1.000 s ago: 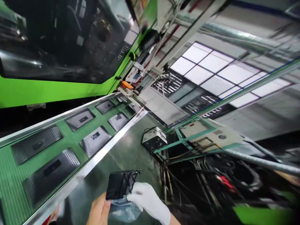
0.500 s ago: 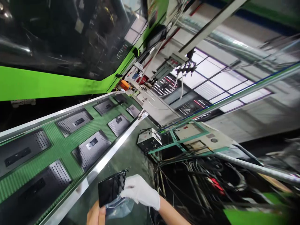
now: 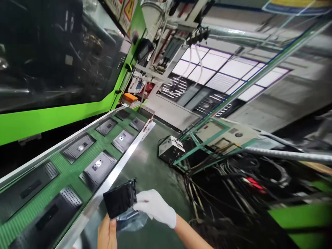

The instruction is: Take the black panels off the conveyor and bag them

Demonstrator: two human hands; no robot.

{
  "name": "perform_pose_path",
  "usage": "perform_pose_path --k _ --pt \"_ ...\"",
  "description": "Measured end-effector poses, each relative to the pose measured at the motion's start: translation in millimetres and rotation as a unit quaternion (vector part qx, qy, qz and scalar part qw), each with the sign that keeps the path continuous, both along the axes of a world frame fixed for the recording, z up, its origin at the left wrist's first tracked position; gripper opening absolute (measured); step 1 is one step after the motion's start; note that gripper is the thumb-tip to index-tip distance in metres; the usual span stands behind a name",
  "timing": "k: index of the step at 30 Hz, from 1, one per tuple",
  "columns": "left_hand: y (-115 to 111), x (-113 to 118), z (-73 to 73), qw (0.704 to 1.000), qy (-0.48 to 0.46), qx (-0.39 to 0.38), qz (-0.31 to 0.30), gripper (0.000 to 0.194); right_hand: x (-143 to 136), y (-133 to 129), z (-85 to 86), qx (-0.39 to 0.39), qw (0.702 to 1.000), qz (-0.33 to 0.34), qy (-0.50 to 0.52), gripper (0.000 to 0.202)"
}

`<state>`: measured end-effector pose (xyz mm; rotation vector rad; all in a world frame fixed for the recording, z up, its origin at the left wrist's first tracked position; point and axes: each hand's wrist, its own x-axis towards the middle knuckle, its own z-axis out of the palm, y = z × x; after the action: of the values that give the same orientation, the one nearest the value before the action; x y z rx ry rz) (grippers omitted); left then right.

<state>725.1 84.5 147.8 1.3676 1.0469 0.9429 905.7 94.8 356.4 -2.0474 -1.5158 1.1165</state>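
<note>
A black flat plastic part point(image 3: 119, 199) with a notched right edge is held up in front of me, tilted. My left hand point(image 3: 107, 232), its fingers bare, grips the lower left corner between thumb and fingers. At the right edge, my right hand point(image 3: 157, 209) in a white glove has its fingers closed on the part's side. A clear plastic bag point(image 3: 133, 221) hangs below the part, between both hands. Which hand holds the bag is hard to make out.
On my left runs a green conveyor belt point(image 3: 63, 170) carrying several dark perforated panels point(image 3: 100, 167), with a metal rail point(image 3: 123, 159) along its side. Behind it stands a green machine point(image 3: 57, 117). Right of the belt sit a white-and-black box point(image 3: 171, 149), a green frame point(image 3: 204, 143) and cables.
My view has tilted and shifted. In the picture, the part and both hands sit slightly higher, with the part a little further left. Both hands keep their hold.
</note>
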Motion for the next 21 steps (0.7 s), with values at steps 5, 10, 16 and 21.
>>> perform_pose_path --k 5,10,16,21 --pt "7 -18 16.0 0.999 -0.026 0.008 0.021 0.05 -18 -20 -6.2 0.049 0.987 -0.149 0.033 0.017" --pt "9 -48 48.2 0.997 -0.021 0.074 -0.028 0.053 -31 -58 -12.5 0.111 0.972 -0.198 0.068 0.018" --pt "-33 -64 94.8 0.99 -0.015 0.127 -0.058 0.064 -34 -126 -9.7 0.168 0.959 -0.185 0.13 0.017" --pt "-101 -64 117.9 0.991 0.015 0.136 0.002 0.069 -28 -190 -17.2 0.198 0.953 -0.169 0.156 0.017"
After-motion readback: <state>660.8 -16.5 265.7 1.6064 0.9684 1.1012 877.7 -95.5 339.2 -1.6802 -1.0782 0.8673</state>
